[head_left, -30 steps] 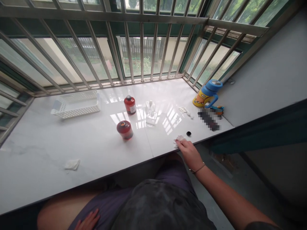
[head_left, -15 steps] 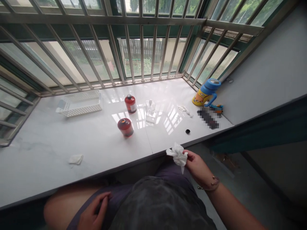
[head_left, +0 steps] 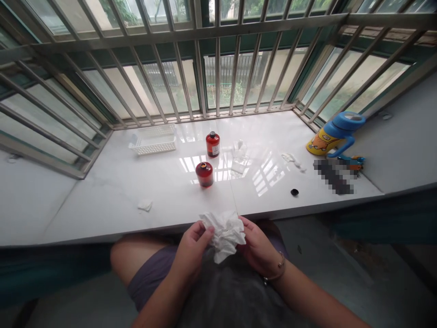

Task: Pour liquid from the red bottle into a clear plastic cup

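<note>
Head view: crumpled white paper tissue held up at the middle of the near edge of the glossy white counter, over the lap. Left hand grip pinched closed, thumb and fingers on its left margin. Right hand grip closed on right margin, fingertips partly hidden. Probably very light, soft, limp; not slippery, tears easily if pulled. Best hold: opposite margins, several layers per pinch. Translucent red, uncapped round bottle stands back from near edge.
</note>
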The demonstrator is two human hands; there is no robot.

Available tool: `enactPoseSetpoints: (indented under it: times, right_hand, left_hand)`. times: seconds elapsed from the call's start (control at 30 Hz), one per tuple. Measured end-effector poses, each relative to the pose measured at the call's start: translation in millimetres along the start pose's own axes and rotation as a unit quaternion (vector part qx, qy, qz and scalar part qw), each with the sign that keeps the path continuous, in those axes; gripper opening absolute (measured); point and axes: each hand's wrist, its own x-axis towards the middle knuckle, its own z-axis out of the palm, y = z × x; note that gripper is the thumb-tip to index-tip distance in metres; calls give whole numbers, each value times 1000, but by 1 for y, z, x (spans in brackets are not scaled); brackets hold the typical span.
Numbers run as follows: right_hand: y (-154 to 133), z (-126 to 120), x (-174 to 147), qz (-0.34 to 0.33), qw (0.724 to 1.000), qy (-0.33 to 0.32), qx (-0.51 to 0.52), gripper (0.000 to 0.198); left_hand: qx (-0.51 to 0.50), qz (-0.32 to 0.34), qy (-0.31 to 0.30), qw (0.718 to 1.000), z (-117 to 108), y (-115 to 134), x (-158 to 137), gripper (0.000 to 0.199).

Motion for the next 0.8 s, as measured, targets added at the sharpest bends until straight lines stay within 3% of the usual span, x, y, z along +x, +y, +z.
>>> enactPoseSetpoints:
  times: [0.13, 0.23, 0.47, 0.6, 0.7, 0.8]
  right_hand:
    - [-3, -14, 0, 28, 998, -43, -45, 61]
    - [-5, -19, 5, 33, 991, -59, -114, 53]
    - [-6, -28, 11, 21, 993, -33, -111, 49]
    - [-9, -35, 7, -3, 988, -31, -152, 36]
    - [-20, -40, 4, -42, 961, -46, -269, 16]
    - [-34, -39, 2, -85, 919, -72, -377, 21]
  left_hand:
    - [90, 14, 11, 996, -13, 1, -1, 38]
    - [122, 20, 17, 992, -16, 1, 0, 43]
    - [5, -50, 55, 997, -14, 1, 5, 56]
    - [-46, -32, 32, 998, -20, 2, 2, 48]
    - [-37, -38, 41, 998, -31, 1, 2, 38]
    - [-31, -62, 44, 997, -39, 0, 2, 28]
